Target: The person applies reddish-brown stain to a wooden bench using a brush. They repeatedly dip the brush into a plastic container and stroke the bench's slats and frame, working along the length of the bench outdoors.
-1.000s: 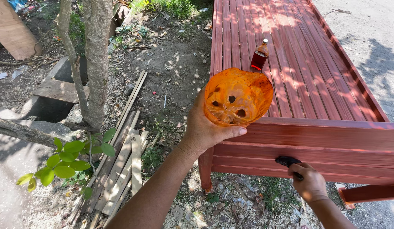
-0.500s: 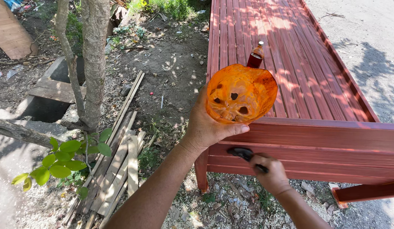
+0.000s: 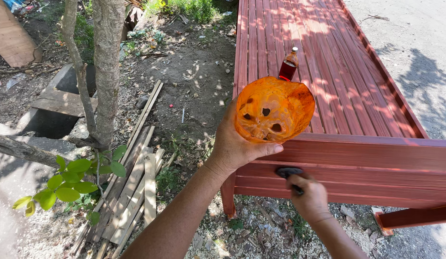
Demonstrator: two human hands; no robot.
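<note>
A tree trunk [image 3: 108, 72] stands over stacked planks [image 3: 132, 192] at left. The left hand [image 3: 237, 146] grips an orange bowl [image 3: 274, 110] above the red bed frame [image 3: 367, 158]; a small bottle [image 3: 289, 64] stands behind. The right hand [image 3: 309, 199] closes around a dark brush [image 3: 289, 173] against the rail.

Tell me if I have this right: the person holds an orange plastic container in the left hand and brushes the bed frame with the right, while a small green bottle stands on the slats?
Nearly. The head view shows the bottle is reddish-brown, not green. The rest holds: left hand holds the orange container, right hand works a dark brush on the bed frame.
</note>
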